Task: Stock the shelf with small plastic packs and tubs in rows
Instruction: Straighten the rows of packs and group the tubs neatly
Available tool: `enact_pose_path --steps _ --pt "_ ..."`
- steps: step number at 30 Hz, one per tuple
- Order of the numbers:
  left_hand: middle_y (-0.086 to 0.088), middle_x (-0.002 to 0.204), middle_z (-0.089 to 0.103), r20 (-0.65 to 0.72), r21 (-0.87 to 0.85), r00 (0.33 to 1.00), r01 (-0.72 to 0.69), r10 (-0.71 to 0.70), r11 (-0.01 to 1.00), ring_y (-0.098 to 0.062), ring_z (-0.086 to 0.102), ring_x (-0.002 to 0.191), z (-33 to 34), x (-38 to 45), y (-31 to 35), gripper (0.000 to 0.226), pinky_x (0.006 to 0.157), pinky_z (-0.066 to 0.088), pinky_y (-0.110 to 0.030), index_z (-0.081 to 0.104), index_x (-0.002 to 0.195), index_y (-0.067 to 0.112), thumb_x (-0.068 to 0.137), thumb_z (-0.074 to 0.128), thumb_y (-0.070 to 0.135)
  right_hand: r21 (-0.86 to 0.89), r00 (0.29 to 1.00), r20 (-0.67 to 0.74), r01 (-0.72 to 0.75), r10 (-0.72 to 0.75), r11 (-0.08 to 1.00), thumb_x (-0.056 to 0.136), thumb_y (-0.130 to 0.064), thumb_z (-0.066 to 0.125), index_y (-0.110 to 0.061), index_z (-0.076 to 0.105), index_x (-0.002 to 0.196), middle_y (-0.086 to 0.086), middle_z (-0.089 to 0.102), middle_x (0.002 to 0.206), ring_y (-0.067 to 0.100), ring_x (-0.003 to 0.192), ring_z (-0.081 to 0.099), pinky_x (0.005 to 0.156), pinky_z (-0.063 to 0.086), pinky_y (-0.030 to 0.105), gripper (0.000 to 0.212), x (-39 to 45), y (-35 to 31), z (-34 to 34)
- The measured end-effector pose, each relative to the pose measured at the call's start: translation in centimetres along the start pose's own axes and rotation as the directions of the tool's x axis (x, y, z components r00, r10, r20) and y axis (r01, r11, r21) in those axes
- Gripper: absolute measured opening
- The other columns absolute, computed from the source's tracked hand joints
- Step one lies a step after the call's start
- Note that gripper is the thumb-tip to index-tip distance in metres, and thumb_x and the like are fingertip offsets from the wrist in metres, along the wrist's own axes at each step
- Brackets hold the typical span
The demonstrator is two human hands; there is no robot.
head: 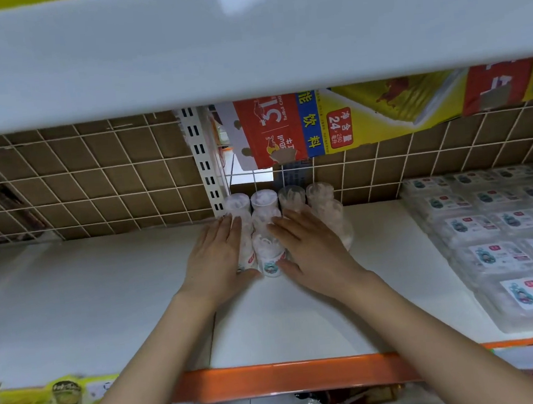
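Note:
Several small clear plastic tubs (263,202) with white lids stand in short rows at the back middle of the white shelf (105,298). The nearest tub (268,253) sits between my hands. My left hand (218,258) lies flat against the left side of the group, fingers straight. My right hand (312,249) rests with straight fingers over the tubs on the right and hides some of them. Flat clear plastic packs (504,250) with white labels lie in rows on the right of the shelf.
A wire grid back panel (93,176) backed by cardboard closes the shelf behind. The upper shelf board (243,41) hangs low overhead. A red and yellow drink carton (300,127) sits behind the grid. An orange front rail (291,377) edges the shelf.

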State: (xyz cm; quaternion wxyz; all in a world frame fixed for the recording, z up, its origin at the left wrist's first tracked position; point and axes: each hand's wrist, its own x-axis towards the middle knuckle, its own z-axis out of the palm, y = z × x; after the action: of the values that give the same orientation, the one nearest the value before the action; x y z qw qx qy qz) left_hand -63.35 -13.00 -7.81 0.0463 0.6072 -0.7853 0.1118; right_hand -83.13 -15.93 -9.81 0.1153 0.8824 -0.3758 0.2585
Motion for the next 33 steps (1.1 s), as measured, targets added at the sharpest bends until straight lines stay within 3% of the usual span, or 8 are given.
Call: enact_pose_path --steps 4,8,12,15,20,25,29,33 --pt "-0.029 0.123 0.057 0.003 -0.09 1.0 -0.015 0.015 0.996 -0.042 0.058 0.112 0.7 0.4 -0.5 0.098 0.096 0.043 -0.051 0.054 0.122 -0.011 0.057 0.081 0.056 -0.031 1.0 0.008 -0.011 0.012 0.999 0.051 -0.024 0.089 -0.008 0.069 0.109 0.008 0.068 0.111 0.029 0.107 0.063 0.091 0.047 0.044 0.063 0.7 -1.1 0.1" --pt "-0.016 0.154 0.023 0.007 -0.148 1.0 -0.018 0.019 0.989 -0.028 0.021 0.143 0.4 0.1 -0.7 0.088 0.116 0.012 -0.033 0.021 0.147 0.001 0.084 0.064 0.045 -0.011 0.997 0.053 -0.052 0.052 0.999 0.051 -0.021 0.09 -0.008 0.069 0.107 0.008 0.069 0.11 0.028 0.106 0.064 0.089 0.049 0.043 0.061 0.8 -1.7 0.4" --pt "-0.028 0.123 0.058 0.047 -0.168 0.995 -0.076 0.085 0.983 -0.042 0.058 0.111 0.7 0.0 -1.6 0.094 0.093 0.045 -0.051 0.055 0.122 -0.011 0.056 0.086 0.048 0.004 0.99 0.109 -0.094 0.093 0.996 0.058 -0.023 0.087 -0.006 0.067 0.112 0.01 0.067 0.114 0.03 0.109 0.062 0.093 0.046 0.044 0.06 0.8 -2.2 0.2" --pt "-0.027 0.13 0.053 0.025 -0.245 0.997 -0.068 0.077 0.967 -0.04 0.054 0.119 0.1 -0.4 -1.8 0.099 0.096 0.043 -0.05 0.05 0.128 -0.011 0.072 0.049 0.07 0.016 0.988 0.088 -0.129 0.127 0.991 0.077 -0.031 0.069 -0.005 0.061 0.12 0.011 0.062 0.122 0.032 0.116 0.057 0.1 0.04 0.044 0.051 0.5 -2.1 -0.9" --pt "-0.007 0.155 0.024 -0.069 -0.423 0.991 0.072 -0.111 0.903 -0.022 0.02 0.142 -1.1 -1.9 -4.5 0.089 0.114 0.011 -0.027 0.022 0.149 0.013 0.081 0.016 0.07 0.004 0.972 -0.054 -0.23 0.23 0.973 0.088 -0.03 0.044 -0.001 0.059 0.121 0.016 0.062 0.121 0.034 0.116 0.054 0.102 0.033 0.038 0.047 -1.3 0.4 -3.6" --pt "-0.003 0.159 0.007 0.157 -0.391 0.975 0.207 -0.157 0.897 -0.018 0.008 0.145 0.0 -4.2 -4.9 0.121 0.115 0.011 -0.028 0.004 0.152 0.015 0.062 0.025 0.093 -0.009 0.906 0.101 -0.412 0.41 0.911 0.08 -0.061 0.046 -0.004 0.043 0.138 0.015 0.047 0.14 0.034 0.13 0.039 0.111 0.018 0.032 0.081 -4.4 2.5 -4.2" --pt "-0.003 0.155 0.022 0.014 -0.416 0.999 0.043 -0.041 0.908 -0.019 0.021 0.14 0.3 -3.1 -3.4 0.113 0.11 0.017 -0.025 0.012 0.15 0.015 0.067 0.065 0.072 -0.035 0.868 0.243 -0.438 0.433 0.898 0.068 -0.076 0.053 -0.01 0.021 0.148 0.008 0.026 0.153 0.025 0.142 0.019 0.115 0.01 0.036 0.108 -4.9 3.2 -3.5" --pt "-0.013 0.151 0.031 -0.007 -0.288 1.0 -0.02 0.018 0.957 -0.029 0.031 0.139 0.7 -0.7 -2.9 0.124 0.112 0.03 -0.045 0.023 0.148 0.006 0.06 0.042 0.091 -0.042 0.879 0.268 -0.399 0.395 0.916 0.062 -0.084 0.047 -0.005 0.025 0.147 0.011 0.026 0.153 0.027 0.143 0.019 0.116 0.019 0.044 0.118 -3.7 4.4 -3.2"
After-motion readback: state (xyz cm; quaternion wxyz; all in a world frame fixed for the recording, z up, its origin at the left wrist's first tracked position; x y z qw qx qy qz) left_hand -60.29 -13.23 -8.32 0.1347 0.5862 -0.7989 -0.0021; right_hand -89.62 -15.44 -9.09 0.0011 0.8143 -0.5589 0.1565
